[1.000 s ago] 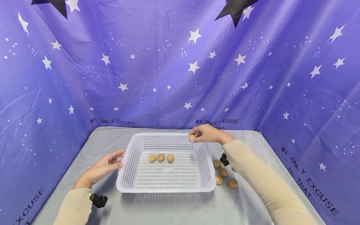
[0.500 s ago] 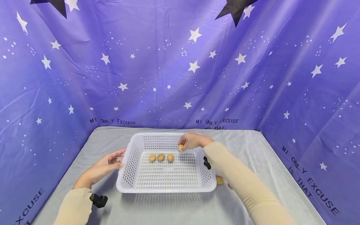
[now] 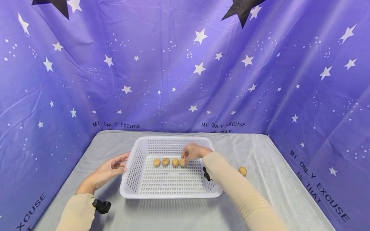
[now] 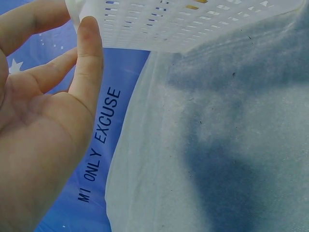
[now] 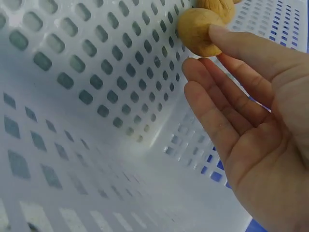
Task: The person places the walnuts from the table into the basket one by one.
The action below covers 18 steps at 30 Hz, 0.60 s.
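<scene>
A white plastic basket (image 3: pixel 170 195) with slotted walls stands on the grey cloth. Inside, three walnuts (image 3: pixel 165 161) lie in a row across its floor, and a fourth walnut (image 5: pixel 198 31) is at the row's right end. My right hand (image 3: pixel 193 152) reaches over the back right of the basket and pinches that walnut between thumb and finger; its other fingers extend below it in the right wrist view. My left hand (image 3: pixel 105 170) touches the outside of the basket's left rim, fingers and thumb fairly straight and spread against it.
Right of the basket, a loose walnut (image 3: pixel 242 171) lies on the grey cloth (image 3: pixel 162 218), beside the right sleeve (image 3: pixel 242 192), which covers part of the area. A purple star-printed curtain (image 3: pixel 167 80) encloses the back and sides.
My right hand has carried the walnut from above the basket's back right rim left and down to the row's right end. My left hand has stayed at the left rim.
</scene>
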Each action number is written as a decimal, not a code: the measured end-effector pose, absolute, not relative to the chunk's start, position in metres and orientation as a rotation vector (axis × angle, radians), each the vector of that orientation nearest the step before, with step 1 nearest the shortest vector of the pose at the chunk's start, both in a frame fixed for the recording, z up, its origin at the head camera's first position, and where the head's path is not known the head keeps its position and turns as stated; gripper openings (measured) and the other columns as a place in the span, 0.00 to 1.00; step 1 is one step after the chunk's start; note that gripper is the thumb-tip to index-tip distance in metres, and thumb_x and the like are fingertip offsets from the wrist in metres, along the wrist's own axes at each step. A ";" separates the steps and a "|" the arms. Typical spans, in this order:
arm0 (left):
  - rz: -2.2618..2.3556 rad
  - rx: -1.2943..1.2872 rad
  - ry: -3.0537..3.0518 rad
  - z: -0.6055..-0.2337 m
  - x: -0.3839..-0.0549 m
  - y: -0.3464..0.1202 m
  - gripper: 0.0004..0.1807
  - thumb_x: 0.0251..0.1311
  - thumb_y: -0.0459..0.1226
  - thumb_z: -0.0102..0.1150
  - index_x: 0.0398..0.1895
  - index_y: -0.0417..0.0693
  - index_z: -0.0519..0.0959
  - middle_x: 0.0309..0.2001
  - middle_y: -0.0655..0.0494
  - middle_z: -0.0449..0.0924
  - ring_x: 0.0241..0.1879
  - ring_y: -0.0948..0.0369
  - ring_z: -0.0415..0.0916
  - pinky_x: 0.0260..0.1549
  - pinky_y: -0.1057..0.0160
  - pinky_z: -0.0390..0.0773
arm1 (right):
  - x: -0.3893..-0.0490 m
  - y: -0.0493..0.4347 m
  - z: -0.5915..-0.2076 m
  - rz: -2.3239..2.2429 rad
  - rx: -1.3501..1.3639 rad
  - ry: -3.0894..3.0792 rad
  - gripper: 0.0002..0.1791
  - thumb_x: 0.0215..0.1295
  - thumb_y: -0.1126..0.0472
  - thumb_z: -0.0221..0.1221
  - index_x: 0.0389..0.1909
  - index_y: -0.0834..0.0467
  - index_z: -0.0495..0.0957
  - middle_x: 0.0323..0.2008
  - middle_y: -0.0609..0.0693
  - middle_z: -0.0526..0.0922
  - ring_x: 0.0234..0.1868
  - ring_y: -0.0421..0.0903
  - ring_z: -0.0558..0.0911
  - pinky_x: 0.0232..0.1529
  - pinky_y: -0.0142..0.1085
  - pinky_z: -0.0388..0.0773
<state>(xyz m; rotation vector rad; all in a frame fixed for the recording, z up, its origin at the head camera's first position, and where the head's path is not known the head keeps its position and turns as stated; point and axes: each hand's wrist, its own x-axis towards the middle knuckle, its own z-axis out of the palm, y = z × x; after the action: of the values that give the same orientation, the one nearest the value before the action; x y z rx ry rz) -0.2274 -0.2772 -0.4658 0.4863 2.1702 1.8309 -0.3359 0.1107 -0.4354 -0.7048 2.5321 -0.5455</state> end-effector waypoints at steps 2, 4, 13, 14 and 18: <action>1.839 0.488 2.159 -0.466 -0.227 -0.277 0.40 0.65 0.27 0.60 0.76 0.30 0.52 0.68 0.29 0.58 0.53 0.60 0.75 0.50 0.65 0.76 | -0.335 0.109 -0.436 -0.546 -0.699 2.533 0.11 0.58 0.58 0.72 0.41 0.51 0.84 0.39 0.43 0.84 0.44 0.42 0.81 0.51 0.40 0.77; 1.846 0.494 2.151 -0.466 -0.227 -0.277 0.40 0.65 0.27 0.59 0.76 0.30 0.51 0.68 0.29 0.58 0.53 0.61 0.75 0.50 0.65 0.76 | -0.334 0.109 -0.436 -0.532 -0.685 2.532 0.11 0.60 0.57 0.71 0.43 0.50 0.84 0.41 0.43 0.84 0.46 0.42 0.81 0.53 0.41 0.77; 1.847 0.506 2.149 -0.467 -0.227 -0.278 0.40 0.65 0.27 0.59 0.76 0.30 0.52 0.69 0.28 0.58 0.54 0.60 0.74 0.51 0.65 0.76 | -0.335 0.111 -0.436 -0.474 -0.692 2.530 0.16 0.62 0.59 0.68 0.52 0.53 0.84 0.50 0.48 0.84 0.55 0.48 0.80 0.59 0.44 0.74; 1.847 0.507 2.150 -0.467 -0.227 -0.278 0.40 0.65 0.27 0.59 0.76 0.30 0.52 0.69 0.28 0.58 0.54 0.60 0.74 0.51 0.65 0.76 | -0.336 0.111 -0.436 -0.476 -0.700 2.527 0.17 0.62 0.60 0.67 0.53 0.54 0.83 0.50 0.48 0.84 0.55 0.48 0.80 0.58 0.45 0.74; 1.847 0.509 2.158 -0.466 -0.226 -0.278 0.40 0.65 0.27 0.60 0.76 0.30 0.52 0.68 0.28 0.59 0.54 0.60 0.75 0.51 0.65 0.76 | -0.337 0.111 -0.437 -0.489 -0.710 2.511 0.20 0.62 0.62 0.66 0.56 0.55 0.82 0.51 0.50 0.84 0.55 0.49 0.80 0.59 0.45 0.74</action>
<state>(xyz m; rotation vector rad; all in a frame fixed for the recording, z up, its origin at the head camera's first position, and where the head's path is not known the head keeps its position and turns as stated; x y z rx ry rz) -0.2265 -0.2778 -0.4662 0.5086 2.1580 1.8473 -0.3368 0.1112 -0.4368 -0.7105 2.5108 -0.4888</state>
